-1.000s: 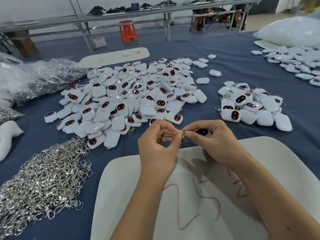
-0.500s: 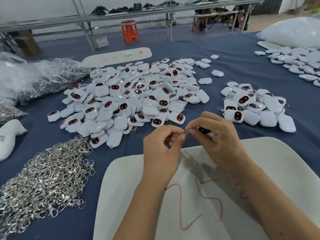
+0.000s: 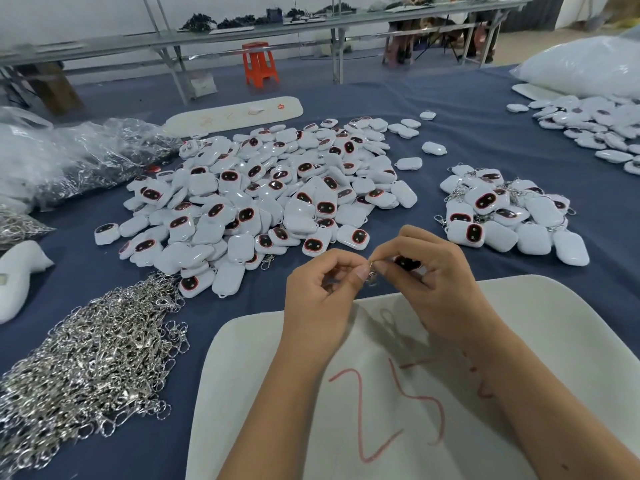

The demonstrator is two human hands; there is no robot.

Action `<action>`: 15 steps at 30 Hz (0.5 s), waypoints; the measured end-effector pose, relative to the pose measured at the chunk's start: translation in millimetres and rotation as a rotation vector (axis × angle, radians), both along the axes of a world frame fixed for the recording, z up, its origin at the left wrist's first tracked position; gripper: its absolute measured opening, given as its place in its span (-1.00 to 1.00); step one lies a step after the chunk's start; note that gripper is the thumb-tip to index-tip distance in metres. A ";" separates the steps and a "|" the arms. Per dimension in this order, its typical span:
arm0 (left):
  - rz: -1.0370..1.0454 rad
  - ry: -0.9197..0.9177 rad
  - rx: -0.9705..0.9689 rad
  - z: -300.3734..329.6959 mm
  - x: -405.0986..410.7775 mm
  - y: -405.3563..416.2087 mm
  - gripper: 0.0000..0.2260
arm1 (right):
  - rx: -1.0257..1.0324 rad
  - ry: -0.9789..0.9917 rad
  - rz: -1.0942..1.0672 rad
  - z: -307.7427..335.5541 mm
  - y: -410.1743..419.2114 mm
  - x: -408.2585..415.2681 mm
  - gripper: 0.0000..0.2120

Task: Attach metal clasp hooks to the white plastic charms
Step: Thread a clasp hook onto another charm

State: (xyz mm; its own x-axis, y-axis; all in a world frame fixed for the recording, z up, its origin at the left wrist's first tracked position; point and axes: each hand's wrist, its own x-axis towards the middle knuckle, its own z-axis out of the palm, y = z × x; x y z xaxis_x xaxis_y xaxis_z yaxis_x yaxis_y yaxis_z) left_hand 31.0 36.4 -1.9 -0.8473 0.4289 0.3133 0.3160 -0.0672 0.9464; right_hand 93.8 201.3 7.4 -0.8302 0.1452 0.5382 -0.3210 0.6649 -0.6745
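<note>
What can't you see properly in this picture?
Head view only:
- The charm in the right hand: curled fingers cover most of it.
- The clasp hook pinched by the left hand: too small to tell whether it is attached.
- The far bench: what lies on it is blurred.
- The hook pile: cut off by the left edge.
- The white bag: cut off by the right edge.

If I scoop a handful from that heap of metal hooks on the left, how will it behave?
The hook heap looks tangled, so neighbours would probably trail along in a floppy clump. Being loose metal, it is likely heavy for its size, and single hooks may slip out.
</note>
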 end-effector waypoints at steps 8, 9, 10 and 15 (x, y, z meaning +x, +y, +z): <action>-0.061 -0.069 0.030 -1.5 0.0 2.2 -0.86 | -0.050 0.006 0.008 -2.8 -0.7 -1.3 -0.87; -0.057 -0.071 0.036 -1.7 1.2 3.1 -0.86 | -0.071 0.009 0.008 -3.0 -1.4 -1.6 -0.87; -0.051 -0.071 0.040 -1.7 2.0 3.7 -0.87 | -0.097 0.013 0.008 -3.2 -2.5 -1.7 -0.87; -0.029 -0.082 0.071 -0.8 0.2 3.1 -0.89 | -0.246 0.011 0.026 -3.2 -9.2 -0.6 -0.86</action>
